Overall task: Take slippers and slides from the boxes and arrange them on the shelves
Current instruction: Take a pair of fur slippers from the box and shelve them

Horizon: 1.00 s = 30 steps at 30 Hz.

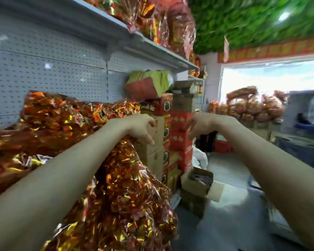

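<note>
Dead centre, both arms reach forward, bare forearms coming in from 7 and 4 o'clock

- left hand [140,128]: just left of centre, fingers loosely curved and spread, nothing in it. It sits in front of the top corner of the brown cartons [153,156]; can't tell if it touches them
- right hand [200,124]: just right of centre, same loose claw shape, nothing in it, in front of the red cartons [181,142]; contact unclear, frame is motion-blurred
- the brown and red cartons are stacked side by side in a tall column between the two hands, running down towards 6 o'clock
- open box [192,185]: on the floor [225,223] at 5 o'clock, at the foot of the column, flaps up. Contents are dark with some colour, too blurred to say whether they are slippers. No slipper is identifiable anywhere else
- top shelf [152,45]: grey metal, runs from 11 to 1 o'clock and carries red-gold foil bags [170,24]
- pegboard back panel [53,69] at 10 o'clock, bare
- more foil bags [125,196] are piled from 9 down to 6 o'clock, under the left forearm
- green-and-red bundle [147,84] at 12 o'clock, on top of the column, under the top shelf
</note>
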Motion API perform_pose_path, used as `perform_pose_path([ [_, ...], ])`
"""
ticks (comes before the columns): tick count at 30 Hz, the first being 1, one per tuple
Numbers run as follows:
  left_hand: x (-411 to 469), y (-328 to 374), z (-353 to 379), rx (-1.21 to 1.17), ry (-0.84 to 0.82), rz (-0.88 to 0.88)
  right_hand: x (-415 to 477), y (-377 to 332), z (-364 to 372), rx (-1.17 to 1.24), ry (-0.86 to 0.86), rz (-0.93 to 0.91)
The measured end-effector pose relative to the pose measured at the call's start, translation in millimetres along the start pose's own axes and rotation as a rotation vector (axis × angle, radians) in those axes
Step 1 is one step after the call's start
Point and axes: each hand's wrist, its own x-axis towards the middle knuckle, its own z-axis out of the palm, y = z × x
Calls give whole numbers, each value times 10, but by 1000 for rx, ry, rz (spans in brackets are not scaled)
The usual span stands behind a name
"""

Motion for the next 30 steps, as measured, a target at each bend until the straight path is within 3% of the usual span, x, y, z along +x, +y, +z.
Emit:
perform_pose_path([
  [9,2487,375,440,-60,-14,270,1066,1600,-77,64,36,331],
  [18,4402,983,879,-83,-12,479,2081,3079,-52,79,41,475],
  [25,5797,1218,1191,-60,-59,443,3047,4213,-106,86,16,478],
  [30,6698,1222,1195,-69,-38,379,3812,4793,-209,60,50,382],
])
